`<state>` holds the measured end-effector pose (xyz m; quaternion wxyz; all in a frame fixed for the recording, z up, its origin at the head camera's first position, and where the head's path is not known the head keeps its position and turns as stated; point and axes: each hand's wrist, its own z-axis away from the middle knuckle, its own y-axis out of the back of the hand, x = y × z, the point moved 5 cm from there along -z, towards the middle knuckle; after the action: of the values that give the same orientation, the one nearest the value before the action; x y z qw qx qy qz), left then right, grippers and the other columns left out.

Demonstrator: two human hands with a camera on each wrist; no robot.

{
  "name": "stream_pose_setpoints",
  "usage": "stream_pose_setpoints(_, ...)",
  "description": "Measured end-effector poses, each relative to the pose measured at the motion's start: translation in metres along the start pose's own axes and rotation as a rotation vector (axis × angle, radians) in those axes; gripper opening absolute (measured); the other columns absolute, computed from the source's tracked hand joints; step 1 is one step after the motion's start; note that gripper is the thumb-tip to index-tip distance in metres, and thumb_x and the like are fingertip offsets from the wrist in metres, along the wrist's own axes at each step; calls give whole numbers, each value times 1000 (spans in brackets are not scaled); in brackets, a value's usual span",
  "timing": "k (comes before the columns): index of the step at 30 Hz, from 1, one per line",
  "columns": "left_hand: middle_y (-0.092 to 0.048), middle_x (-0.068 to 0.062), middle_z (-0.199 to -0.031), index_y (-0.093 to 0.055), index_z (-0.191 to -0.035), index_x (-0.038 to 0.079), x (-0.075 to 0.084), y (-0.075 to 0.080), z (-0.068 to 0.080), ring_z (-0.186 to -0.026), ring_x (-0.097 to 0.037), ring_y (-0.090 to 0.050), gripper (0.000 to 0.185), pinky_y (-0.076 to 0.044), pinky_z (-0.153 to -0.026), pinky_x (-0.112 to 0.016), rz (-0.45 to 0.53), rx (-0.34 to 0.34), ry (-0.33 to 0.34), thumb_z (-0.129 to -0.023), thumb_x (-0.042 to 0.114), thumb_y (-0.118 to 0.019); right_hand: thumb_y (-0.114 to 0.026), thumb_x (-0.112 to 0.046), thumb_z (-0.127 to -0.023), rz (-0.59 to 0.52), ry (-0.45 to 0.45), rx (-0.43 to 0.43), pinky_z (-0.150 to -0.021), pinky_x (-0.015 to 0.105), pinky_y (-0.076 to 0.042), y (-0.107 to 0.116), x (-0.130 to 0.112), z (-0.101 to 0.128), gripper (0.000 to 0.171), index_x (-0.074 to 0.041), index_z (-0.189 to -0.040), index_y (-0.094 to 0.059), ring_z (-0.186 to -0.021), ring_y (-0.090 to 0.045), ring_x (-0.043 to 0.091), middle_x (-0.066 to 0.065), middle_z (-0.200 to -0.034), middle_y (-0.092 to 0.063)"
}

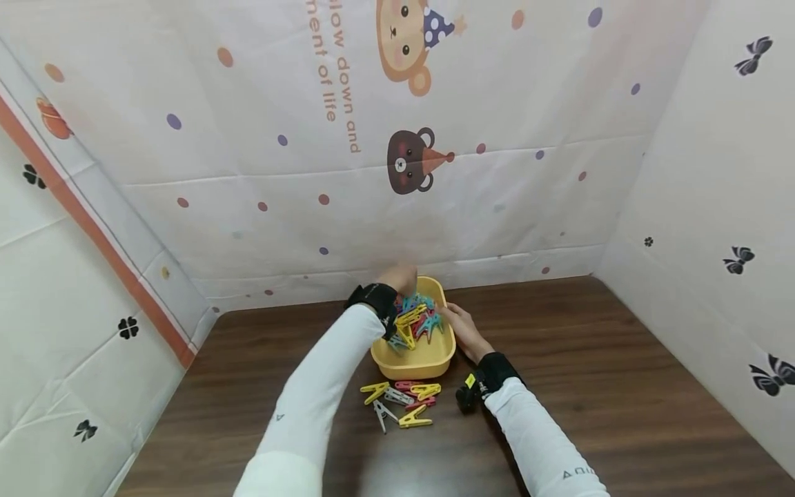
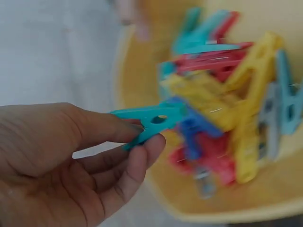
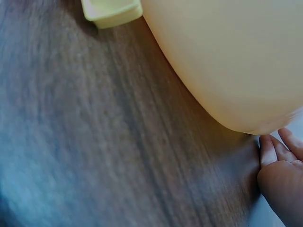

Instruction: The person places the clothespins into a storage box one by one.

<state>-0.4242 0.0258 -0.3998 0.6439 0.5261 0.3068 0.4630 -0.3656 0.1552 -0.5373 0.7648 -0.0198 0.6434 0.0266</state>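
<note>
In the left wrist view my left hand [image 2: 71, 156] pinches a teal clothespin [image 2: 175, 111] between thumb and fingers. It is held over the edge of a yellow basket [image 1: 428, 356], near a heap of clothespins [image 2: 208, 94] in red, yellow, blue, teal and grey. From the head, the left hand [image 1: 400, 278] is at the basket's far left side, blurred, and the pinched clothespin is hidden. At the basket's right side, the fingers of my right hand [image 1: 462, 331] touch its wall. The right wrist view has that hand [image 3: 281, 184] beside the basket's outer wall, fingers extended.
A small group of yellow, red and grey clothespins [image 1: 416, 420] lies on the brown wooden table [image 1: 590, 386] just in front of the basket. Behind the table's back edge hangs a white printed cloth [image 1: 348, 228], with more cloth at both sides.
</note>
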Motion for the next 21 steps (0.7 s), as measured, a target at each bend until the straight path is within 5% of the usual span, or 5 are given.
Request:
stream_pose_setpoints(5,-32,-3,-68,-40,-65,11,-13,-30,-2,-54,-13,-26,39,-26,-53,-24,-12,-33,56,-103,4,-49,-49,-39,-108,-18,5,-29,-111,48,-48,-9,1,-1,63,-3,-157,-33,-134,-53,40,28,-148,-49)
stream_pose_setpoints(9,-41,-4,-74,-44,-66,12,-18,-17,8,-64,-16,-35,39,-32,-61,-28,-69,26,53,-104,13,-54,-49,-39,-107,-7,-4,-19,-111,48,-49,-8,-1,-4,64,-3,-157,-33,-134,-54,38,26,-147,-49)
stream_pose_setpoints(15,-53,-5,-84,-57,-80,9,-22,22,43,-73,-19,-46,22,-41,-66,-33,-115,91,45,-101,14,-63,-49,-37,-108,-1,-3,-21,-108,43,-51,-1,-4,-8,62,-4,-157,-33,-134,-54,37,26,-147,-50)
stream_pose_setpoints(18,-57,-5,-81,-63,-82,8,-19,33,70,-70,-18,-52,17,-50,-63,-33,-130,199,-35,-98,13,-65,-49,-38,-108,-11,1,-11,-104,40,-53,2,-3,-9,61,-4,-157,-34,-132,-55,36,26,-145,-51)
stream_pose_setpoints(21,-62,-4,-77,-68,-87,8,-11,24,108,-62,-17,-56,10,-52,-52,-29,-164,353,-192,-97,9,-66,-49,-38,-108,-21,-2,-19,-99,35,-55,1,1,-9,61,-5,-157,-34,-129,-57,34,25,-144,-52)
